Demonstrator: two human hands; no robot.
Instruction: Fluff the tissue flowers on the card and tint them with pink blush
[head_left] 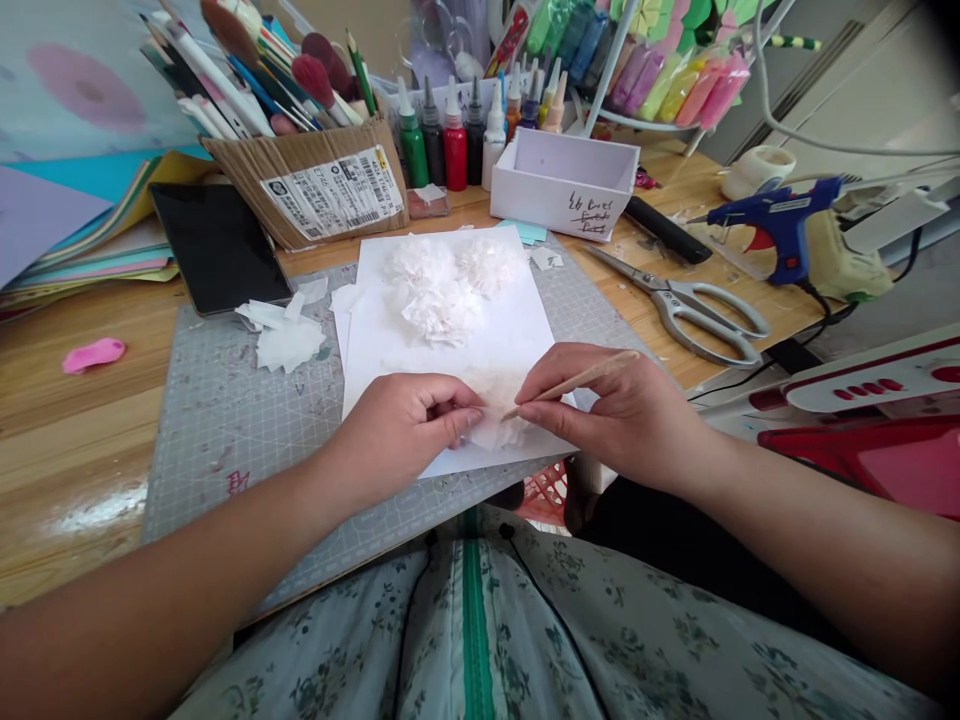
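Note:
Between my hands is a white tissue-paper flower (495,398), low over the near edge of the white paper sheets (375,350). My left hand (409,420) pinches the flower's left edge between thumb and fingers. A thin wooden stick (577,382) is gripped in my right hand (619,410), its tip touching the flower's petals. Part of the flower is hidden behind the fingers. Farther back on the sheets sit three fluffy white paper flowers (442,308), close together.
Paper scraps (289,335) lie on the grey cutting mat (217,440), beside a black tablet (217,245). Scissors (701,310) and a blue glue gun (784,225) are at right. Behind stand a cardboard box (322,190) of brushes, paint bottles (455,140) and a white box (562,185).

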